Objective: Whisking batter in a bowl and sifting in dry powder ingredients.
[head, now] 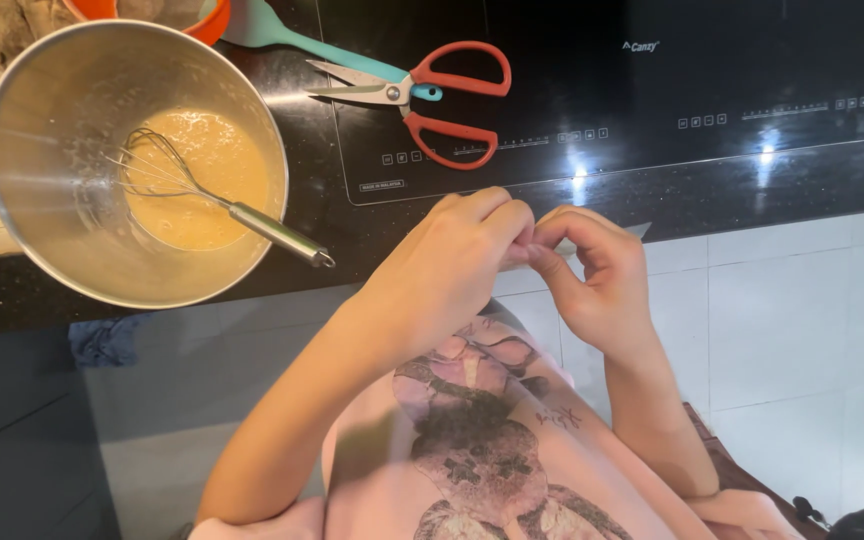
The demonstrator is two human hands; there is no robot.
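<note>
My left hand [452,265] and my right hand [597,280] meet in front of my chest, just over the counter's front edge. Their fingertips are pinched together on a small pale packet [642,232]. Only a grey corner of it shows past my right hand, so its kind is unclear. To the left stands a steel mixing bowl [47,240] with yellow batter [197,170] in it. A metal whisk [252,220] leans in the bowl, with its handle over the rim toward my left hand.
Red-handled scissors [432,100] lie on the black induction cooktop [672,90] beyond my hands, next to a teal spatula handle [302,38]. An orange bowl rim [207,20] is at the top left. The dark stone counter [752,185] ends above a white tiled floor [802,330].
</note>
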